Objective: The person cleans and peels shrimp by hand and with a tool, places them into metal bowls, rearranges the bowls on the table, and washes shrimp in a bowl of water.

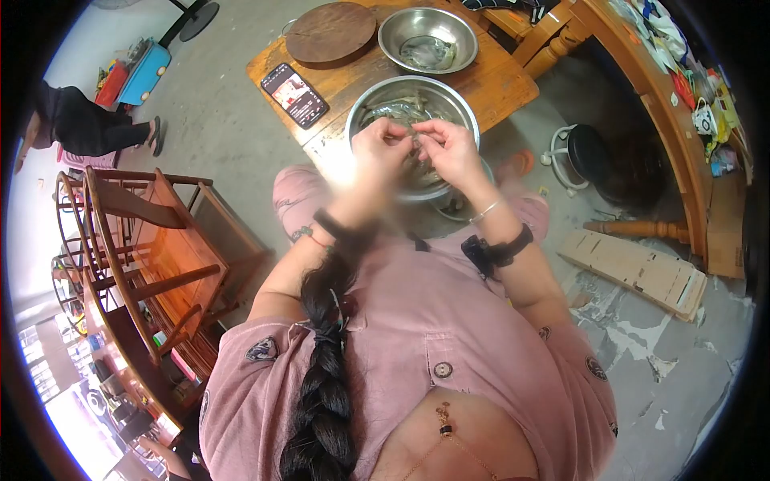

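Observation:
Over a large metal bowl (353, 120), my left hand (382, 151) and my right hand (451, 154) meet fingertip to fingertip. Both pinch one small greyish shrimp (416, 144), mostly covered by the fingers. More greyish-green shrimp (401, 108) lie in the bowl beneath. Behind it stands a second metal bowl (387, 36), holding a small heap of pale, glossy pieces (429, 53) that look like shrimp. The left wrist area is smeared and blurred.
The low wooden table (509, 80) also carries a phone (294, 94) with its screen lit and a round wooden board (331, 34). A black stool (597, 164) and a flat cardboard box (634, 272) are to the right. Wooden chairs (172, 272) and a person's legs (96, 132) are left.

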The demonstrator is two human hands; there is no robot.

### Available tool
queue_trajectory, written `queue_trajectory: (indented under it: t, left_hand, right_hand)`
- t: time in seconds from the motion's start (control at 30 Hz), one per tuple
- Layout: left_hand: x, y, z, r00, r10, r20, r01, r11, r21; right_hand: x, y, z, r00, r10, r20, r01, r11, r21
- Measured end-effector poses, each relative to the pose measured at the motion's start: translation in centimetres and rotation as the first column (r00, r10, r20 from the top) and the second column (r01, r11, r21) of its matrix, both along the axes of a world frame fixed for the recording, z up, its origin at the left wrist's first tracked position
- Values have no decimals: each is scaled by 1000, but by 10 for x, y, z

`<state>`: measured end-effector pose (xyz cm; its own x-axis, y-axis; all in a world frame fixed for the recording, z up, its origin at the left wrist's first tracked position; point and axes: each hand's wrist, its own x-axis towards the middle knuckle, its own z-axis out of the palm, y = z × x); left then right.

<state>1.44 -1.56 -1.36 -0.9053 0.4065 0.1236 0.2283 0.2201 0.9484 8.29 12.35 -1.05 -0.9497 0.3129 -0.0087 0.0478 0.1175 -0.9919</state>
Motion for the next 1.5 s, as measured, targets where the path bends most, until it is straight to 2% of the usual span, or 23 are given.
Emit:
queue_trajectory:
  t: [0.13,0.37,0.43,0.57,0.63,0.67,0.7,0.77,0.8,0.83,0.93,1.0,1.03,1.13,1.17,1.23,1.27,1.5]
  left_hand:
    - [-1,-3,3,995,7,101,-8,1000,2]
    - [-16,-8,-29,997,9,75,-15,997,74]
    - [-18,-10,-28,1000,21,1,-21,999,-33]
    - [-33,-13,-27,999,-44,13,45,991,-126]
    - [-46,-9,-9,984,-176,20,172,925,-339]
    - [-53,-4,4,976,-216,-13,192,893,-407]
    - [-65,2,6,976,-218,-27,189,897,-400]
    - [-96,20,11,852,-333,-404,123,878,-463]
    - [-107,34,27,855,-365,-369,154,857,-491]
    - [-125,49,28,806,-413,-423,185,856,-482]
    - [-167,97,26,776,-482,-407,203,802,-562]
    - [-192,124,16,681,-686,-256,259,552,-792]
    - [-201,134,12,679,-687,-259,255,551,-795]
    - [-221,163,-2,511,-859,-28,280,197,-940]
    - [-226,168,-8,508,-861,-26,280,194,-940]
    - [-233,175,-22,401,-916,15,328,128,-936]
    - [-242,183,-41,374,-927,1,334,134,-933]
    - [-238,193,-37,360,-922,141,300,-29,-953]
  right_hand:
    - [-1,7,5,996,60,61,-45,976,-212]
    - [0,12,15,996,56,65,-29,931,-363]
    - [1,15,18,998,35,61,-9,922,-386]
    - [5,22,28,998,9,68,18,920,-390]
    - [7,28,29,998,-6,65,29,936,-351]
    - [8,31,29,998,-16,63,36,944,-329]
    - [9,36,20,999,-1,44,15,953,-302]
    - [11,39,18,998,6,65,12,961,-276]
    - [11,39,16,996,2,86,22,958,-285]
    - [12,39,15,996,7,92,19,958,-285]
    - [13,41,5,993,40,108,-6,953,-304]
    - [14,40,4,994,47,99,-14,949,-314]
    - [14,41,5,993,51,110,-16,952,-305]
    - [14,46,-1,994,45,102,-13,955,-297]
    - [14,48,-3,994,36,105,-3,953,-302]
    - [13,53,-7,993,26,118,13,950,-312]
    - [12,55,-8,991,18,133,26,947,-319]
    - [8,65,-18,990,33,139,14,946,-324]
